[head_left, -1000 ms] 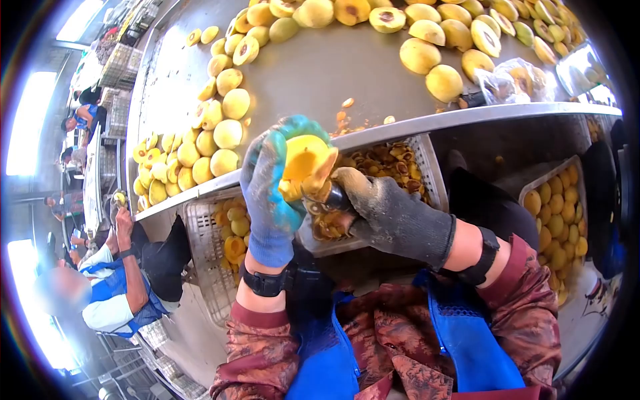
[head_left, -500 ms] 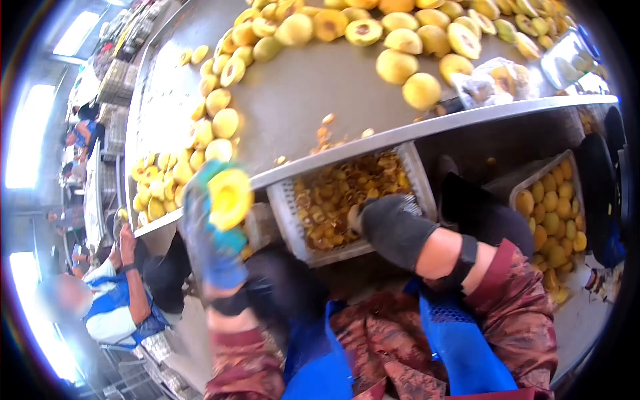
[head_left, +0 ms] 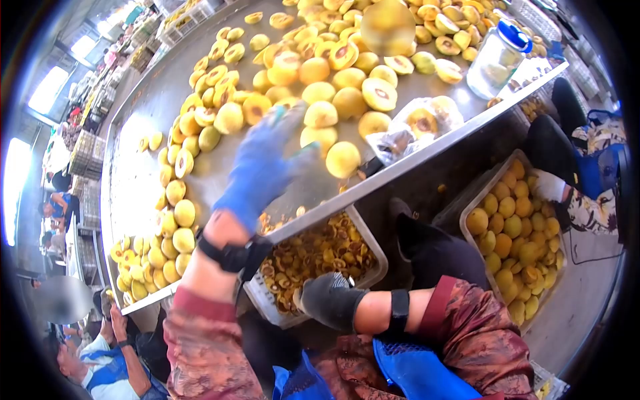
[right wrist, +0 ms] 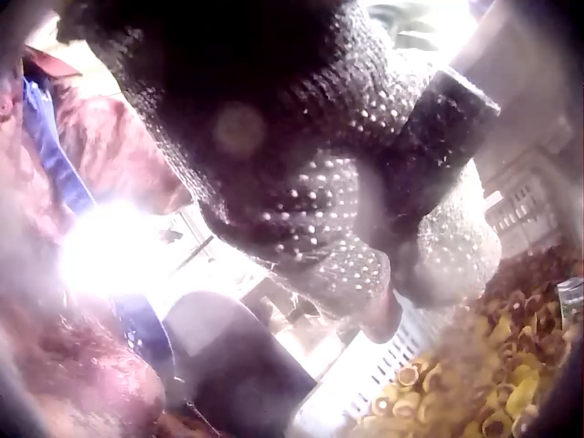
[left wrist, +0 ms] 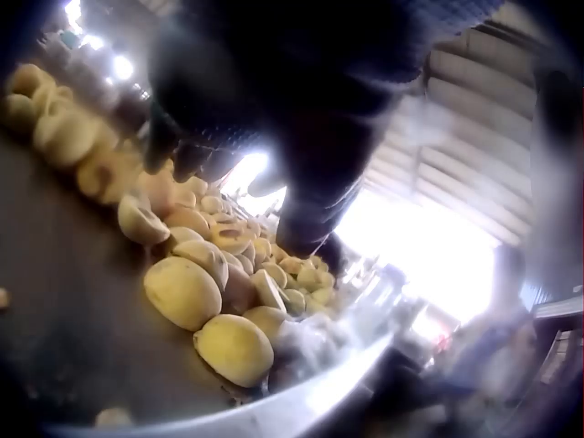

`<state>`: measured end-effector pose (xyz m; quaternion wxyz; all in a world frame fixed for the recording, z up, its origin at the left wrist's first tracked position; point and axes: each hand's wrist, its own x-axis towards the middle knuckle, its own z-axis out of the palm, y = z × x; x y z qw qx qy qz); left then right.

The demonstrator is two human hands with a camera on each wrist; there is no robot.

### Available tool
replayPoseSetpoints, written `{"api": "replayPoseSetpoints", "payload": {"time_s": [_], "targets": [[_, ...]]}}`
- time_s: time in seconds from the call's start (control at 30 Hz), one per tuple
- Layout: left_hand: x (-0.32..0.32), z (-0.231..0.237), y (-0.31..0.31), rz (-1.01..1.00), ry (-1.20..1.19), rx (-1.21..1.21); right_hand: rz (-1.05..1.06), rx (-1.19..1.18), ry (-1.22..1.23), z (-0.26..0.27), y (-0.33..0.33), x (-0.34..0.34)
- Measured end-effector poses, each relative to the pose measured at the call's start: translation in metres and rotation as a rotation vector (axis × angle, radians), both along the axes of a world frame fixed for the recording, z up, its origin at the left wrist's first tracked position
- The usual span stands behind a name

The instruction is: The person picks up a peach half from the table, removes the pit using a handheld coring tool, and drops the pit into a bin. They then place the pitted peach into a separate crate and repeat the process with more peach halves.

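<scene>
In the head view my left hand (head_left: 257,170), in a blue glove, reaches over the metal table with its fingers extended beside the yellow fruit halves (head_left: 320,114). The left wrist view has its dark, spread fingers (left wrist: 315,173) above the fruit (left wrist: 182,292); no fruit shows held, and contact cannot be told. My right hand (head_left: 328,301), in a dark glove, is low over a crate of pits and scraps (head_left: 333,250). Its fingers curl round a dark tool handle (right wrist: 443,137) in the right wrist view; the working end is not clearly visible.
The table's metal rim (head_left: 427,160) runs between the fruit and the crates below. A bagged fruit bundle (head_left: 417,127) and a blue-lidded jar (head_left: 497,60) stand near that rim. Another crate of fruit (head_left: 513,233) is at right. Other people sit at left and right.
My left hand has moved from beside the table's near edge to the fruit farther in, and the cut fruit it held is gone from it. The head view has shifted; my right hand stays low over the scrap crate.
</scene>
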<state>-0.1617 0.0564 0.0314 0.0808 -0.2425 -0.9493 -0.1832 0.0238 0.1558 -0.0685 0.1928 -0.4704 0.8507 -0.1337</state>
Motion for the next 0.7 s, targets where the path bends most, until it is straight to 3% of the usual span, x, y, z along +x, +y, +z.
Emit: {"api": "replayPoseSetpoints", "payload": {"time_s": [0.07,0.17,0.2,0.3,0.43,0.47,0.53,0.63,0.7], "targets": [[-0.038,-0.016,0.032,0.03,-0.067,-0.101,-0.053,-0.029,0.146,0.003,0.002,0.003],[-0.072,-0.046,0.054,0.065,-0.133,-0.239,-0.061,0.0,0.158,0.002,-0.001,0.001],[-0.074,-0.049,0.056,0.062,-0.155,-0.224,-0.098,-0.114,0.431,0.003,0.007,0.003],[-0.063,-0.051,0.042,0.038,-0.142,-0.212,-0.091,-0.068,0.022,0.01,0.007,-0.007],[-0.021,-0.055,-0.028,0.05,-0.126,-0.154,-0.065,-0.107,0.05,0.011,0.01,-0.004],[-0.01,-0.056,-0.05,0.122,-0.2,-0.072,-0.038,-0.094,0.181,0.01,0.011,0.004],[0.015,-0.052,-0.088,0.284,-0.347,0.094,-0.016,-0.257,0.022,0.009,0.02,-0.002],[0.06,-0.024,-0.12,0.507,-0.668,0.977,-0.071,-0.425,-0.311,0.018,0.02,-0.021],[0.089,-0.008,-0.123,0.512,-0.674,1.303,-0.146,-0.55,-0.398,0.044,0.022,-0.033]]}}
